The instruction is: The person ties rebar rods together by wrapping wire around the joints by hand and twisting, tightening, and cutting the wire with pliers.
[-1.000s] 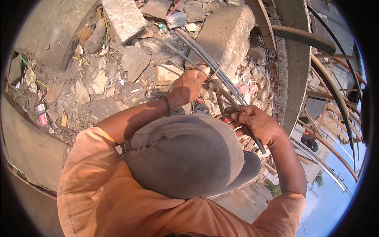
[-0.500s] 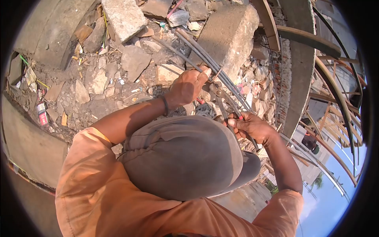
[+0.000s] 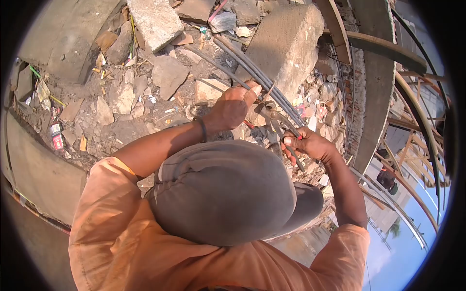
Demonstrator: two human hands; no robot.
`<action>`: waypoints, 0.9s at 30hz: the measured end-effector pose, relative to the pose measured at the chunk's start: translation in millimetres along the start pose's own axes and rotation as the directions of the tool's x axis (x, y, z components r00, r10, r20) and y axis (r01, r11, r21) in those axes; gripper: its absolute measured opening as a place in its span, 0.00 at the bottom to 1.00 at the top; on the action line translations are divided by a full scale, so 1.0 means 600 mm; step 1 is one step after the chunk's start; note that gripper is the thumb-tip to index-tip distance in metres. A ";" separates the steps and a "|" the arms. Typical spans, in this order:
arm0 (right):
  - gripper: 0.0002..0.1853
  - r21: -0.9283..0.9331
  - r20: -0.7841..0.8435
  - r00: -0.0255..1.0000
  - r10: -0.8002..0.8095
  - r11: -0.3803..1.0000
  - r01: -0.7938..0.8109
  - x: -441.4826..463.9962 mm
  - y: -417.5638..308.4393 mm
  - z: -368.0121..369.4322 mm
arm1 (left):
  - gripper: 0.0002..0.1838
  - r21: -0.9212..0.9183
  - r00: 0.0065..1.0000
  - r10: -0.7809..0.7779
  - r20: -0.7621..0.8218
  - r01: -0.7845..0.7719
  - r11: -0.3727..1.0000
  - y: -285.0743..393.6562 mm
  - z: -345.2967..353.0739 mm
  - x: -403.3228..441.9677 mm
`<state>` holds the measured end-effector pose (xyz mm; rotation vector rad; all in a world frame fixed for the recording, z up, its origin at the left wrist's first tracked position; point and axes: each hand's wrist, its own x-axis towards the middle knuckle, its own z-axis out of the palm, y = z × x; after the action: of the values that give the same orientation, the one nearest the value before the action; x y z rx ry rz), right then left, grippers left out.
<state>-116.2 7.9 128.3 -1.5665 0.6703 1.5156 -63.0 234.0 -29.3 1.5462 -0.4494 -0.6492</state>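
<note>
My left hand (image 3: 233,105) is closed around a thin steel rod (image 3: 213,63), its thumb and finger pinched near a rusty bent piece of wire (image 3: 268,92). That wire lies across a bundle of several grey steel rods (image 3: 247,60). My right hand (image 3: 310,144) grips the handles of worn metal pincers (image 3: 273,115). The pincers' jaws point toward my left fingertips, beside the bundle, and one handle end sticks out below my right hand. What the jaws hold, if anything, is too small to make out.
A large concrete block (image 3: 286,43) lies beyond the rods. Broken concrete, stones and litter cover the ground, including a pale slab (image 3: 154,22) and a red packet (image 3: 58,138). A concrete beam (image 3: 374,92) and curved wooden strips stand at the right. A grey cap (image 3: 223,194) fills the middle foreground.
My right hand has moved slightly up, with the pincers' handles at a different angle. My left hand stays closed on the rod in nearly the same place.
</note>
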 end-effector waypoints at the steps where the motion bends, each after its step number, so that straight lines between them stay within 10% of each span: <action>1: 0.16 0.146 -0.013 1.000 0.009 0.989 -0.007 -0.011 -0.005 0.018 | 0.22 -0.115 0.990 -0.138 0.024 0.140 0.984 0.011 -0.002 0.000; 3: 0.16 0.425 -0.033 0.999 0.033 0.905 -0.016 -0.028 -0.019 0.075 | 0.24 -0.161 0.987 -0.156 0.032 0.159 0.974 0.013 -0.004 0.003; 6: 0.16 0.956 0.055 0.998 -0.041 0.290 -0.041 -0.008 0.015 0.170 | 0.25 -0.160 0.996 -0.048 -0.072 0.036 0.986 -0.006 0.014 -0.007; 9: 0.20 0.892 -0.251 0.951 0.182 0.425 0.154 -0.021 -0.048 0.216 | 0.25 -0.159 0.997 -0.064 -0.036 0.058 0.986 -0.009 0.011 -0.006; 13: 0.28 0.440 -0.172 0.980 0.103 0.898 -0.017 -0.037 -0.023 0.153 | 0.25 -0.136 0.995 -0.093 -0.022 0.089 0.987 0.012 0.000 -0.004; 16: 0.30 -0.117 -0.498 0.865 0.062 0.983 -0.138 -0.065 -0.091 0.152 | 0.24 -0.111 0.997 0.002 -0.074 -0.010 0.994 0.002 0.007 -0.004; 19: 0.27 -0.686 -0.621 0.728 -0.291 0.651 -0.325 -0.082 -0.097 0.149 | 0.23 -0.081 0.994 0.086 -0.066 -0.091 0.993 0.009 -0.002 -0.006; 22: 0.22 -0.876 -0.469 0.683 -0.559 0.196 -0.442 -0.100 -0.086 0.123 | 0.21 -0.156 0.996 0.056 -0.072 -0.066 0.985 0.017 -0.002 -0.006; 27: 0.14 -0.859 -0.509 0.760 -0.405 0.299 -0.416 -0.088 -0.067 0.078 | 0.21 -0.178 0.987 -0.147 0.072 0.158 0.971 0.025 -0.014 0.002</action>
<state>-114.2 58.5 191.6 -3.1921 -0.0568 1.3442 -55.1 238.5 -14.4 1.3986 -0.3071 -0.8334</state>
